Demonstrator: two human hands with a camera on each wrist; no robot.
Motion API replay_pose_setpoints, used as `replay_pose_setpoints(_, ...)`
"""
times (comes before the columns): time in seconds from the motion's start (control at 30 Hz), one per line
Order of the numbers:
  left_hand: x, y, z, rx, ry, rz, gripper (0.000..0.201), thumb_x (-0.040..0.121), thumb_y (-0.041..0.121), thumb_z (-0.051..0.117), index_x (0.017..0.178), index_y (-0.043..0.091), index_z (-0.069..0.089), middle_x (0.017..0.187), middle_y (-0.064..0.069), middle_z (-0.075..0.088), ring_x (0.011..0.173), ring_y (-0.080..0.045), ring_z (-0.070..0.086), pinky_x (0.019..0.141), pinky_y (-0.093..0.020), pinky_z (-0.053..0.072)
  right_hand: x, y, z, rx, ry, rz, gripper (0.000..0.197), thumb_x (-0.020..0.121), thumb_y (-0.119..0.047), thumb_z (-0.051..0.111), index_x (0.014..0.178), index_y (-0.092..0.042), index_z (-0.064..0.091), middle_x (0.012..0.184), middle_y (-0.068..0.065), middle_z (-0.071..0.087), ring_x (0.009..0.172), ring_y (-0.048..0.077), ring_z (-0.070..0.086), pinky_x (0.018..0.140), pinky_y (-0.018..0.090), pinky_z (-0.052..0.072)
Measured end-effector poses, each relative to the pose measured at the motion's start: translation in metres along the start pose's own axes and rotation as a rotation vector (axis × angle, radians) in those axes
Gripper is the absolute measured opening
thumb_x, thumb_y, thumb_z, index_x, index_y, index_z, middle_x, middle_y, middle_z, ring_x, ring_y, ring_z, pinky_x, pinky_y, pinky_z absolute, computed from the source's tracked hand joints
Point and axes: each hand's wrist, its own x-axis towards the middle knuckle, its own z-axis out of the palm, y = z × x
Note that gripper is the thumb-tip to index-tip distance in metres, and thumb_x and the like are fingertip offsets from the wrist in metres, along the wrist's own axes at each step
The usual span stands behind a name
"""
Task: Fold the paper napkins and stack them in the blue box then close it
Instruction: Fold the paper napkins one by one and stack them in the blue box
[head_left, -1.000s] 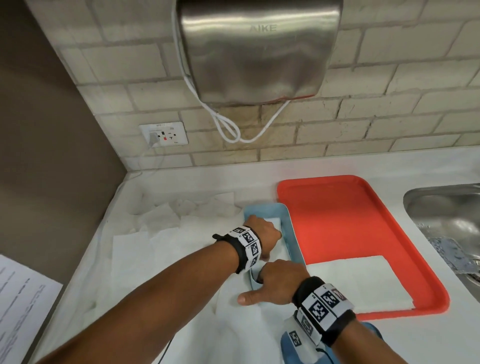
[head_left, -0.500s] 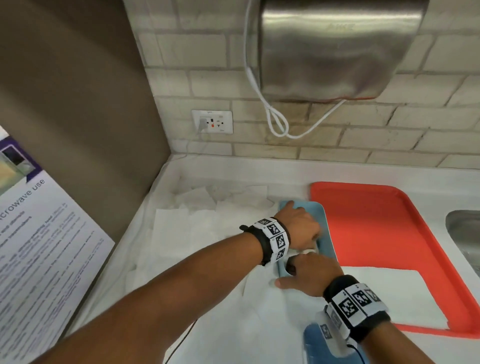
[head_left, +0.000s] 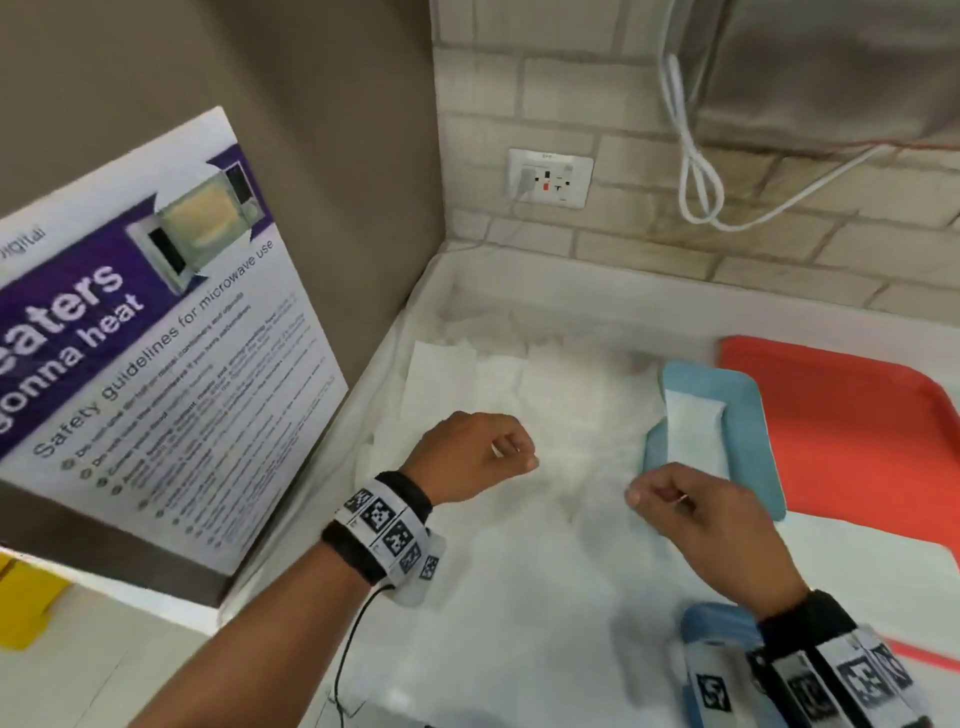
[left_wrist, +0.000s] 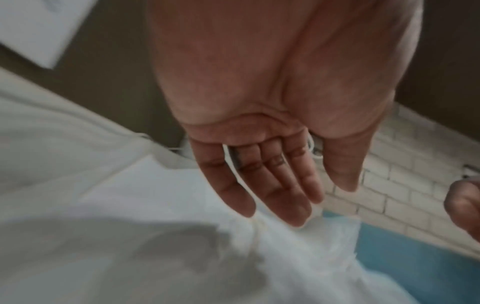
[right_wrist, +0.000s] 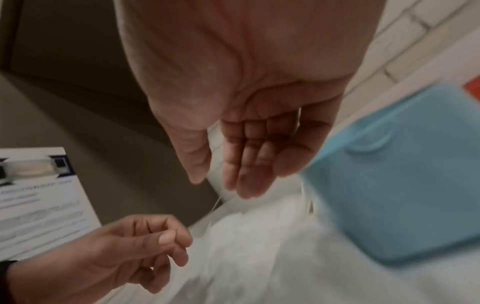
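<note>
I've pulled both hands off the blue box (head_left: 748, 415): left hand (head_left: 470, 457) and right hand (head_left: 696, 514) now hover over the loose napkins (head_left: 545, 415), leaving the folded napkin (head_left: 693, 431) uncovered inside

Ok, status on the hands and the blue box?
Left hand and right hand open, empty. Blue box open, one folded napkin inside. Nothing blocking.

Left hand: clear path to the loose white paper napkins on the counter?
Probably yes. The left hand hovers empty directly over the loose white paper napkins; nothing lies between them, and the right hand is off to the side.
</note>
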Motion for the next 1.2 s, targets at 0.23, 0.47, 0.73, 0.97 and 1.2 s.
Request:
replay_pose_setpoints(0.23, -0.023, -0.053, 0.029, -0.075, -0.009, -0.142, 0.037, 0.074, 0.065, 0.07, 0.098, 0.036, 0.072, 0.097, 0.017, 0.072, 0.085, 0.0, 0.067, 0.092, -0.036, 0.056, 0.018, 0.014, 0.086, -0.378, -0.313, 0.136, 0.062, 0.087, -0.064, 0.063, 0.14, -0.035, 0.049, 0.124, -0.016, 0.055, 0.108, 0.005, 0.057, 0.094, 0.028, 0.045)
replay_pose_setpoints(0.47, -0.025, -0.049, 0.05, 0.177, -0.078, -0.137, 0.066, 0.082, 0.06, 0.077, 0.139, 0.034, 0.054, 0.126, 0.013, 0.058, 0.113, -0.009, 0.057, 0.093, -0.026, 0.046, 0.018, 0.008, 0.105, -0.352, -0.265, 0.211, 0.017, 0.091, -0.047, 0.065, 0.094, -0.036, 0.053, 0.096, -0.013, 0.053, 0.091, 0.011, 0.056, 0.078, 0.027, 0.045)
replay_pose_setpoints(0.73, -0.017, -0.053, 0.047, -0.04, -0.044, -0.09, 0.041, 0.088, 0.045, 0.078, 0.067, 0.026, 0.048, 0.067, 0.006, 0.049, 0.067, -0.019, 0.052, 0.064, -0.033, 0.038, 0.018, 0.019, 0.097, 0.148, -0.065, 0.233, 0.025, 0.09, -0.032, 0.074, 0.071, -0.025, 0.059, 0.059, -0.018, 0.054, 0.06, 0.007, 0.048, 0.063, 0.028, 0.04)
replay_pose_setpoints(0.97, -0.012, -0.063, 0.03, -0.63, 0.05, -0.09, 0.023, 0.094, 0.028, 0.076, 0.091, 0.007, 0.069, 0.091, 0.0, 0.075, 0.085, -0.017, 0.071, 0.083, -0.034, 0.055, 0.025, 0.017, 0.079, 0.477, 0.076, 0.268, 0.017, 0.097, -0.025, 0.067, 0.094, -0.008, 0.067, 0.082, 0.005, 0.07, 0.077, 0.022, 0.063, 0.076, 0.043, 0.052)
replay_pose_setpoints(1.2, -0.013, -0.068, 0.013, -0.885, 0.251, -0.157, 0.009, 0.099, 0.013, 0.068, 0.102, 0.006, 0.072, 0.104, -0.003, 0.078, 0.096, -0.015, 0.072, 0.089, -0.031, 0.056, 0.013, 0.003, 0.065, 0.449, -0.162, 0.182, 0.009, 0.089, -0.017, 0.076, 0.098, -0.017, 0.074, 0.103, 0.015, 0.074, 0.092, 0.034, 0.071, 0.085, 0.05, 0.055)
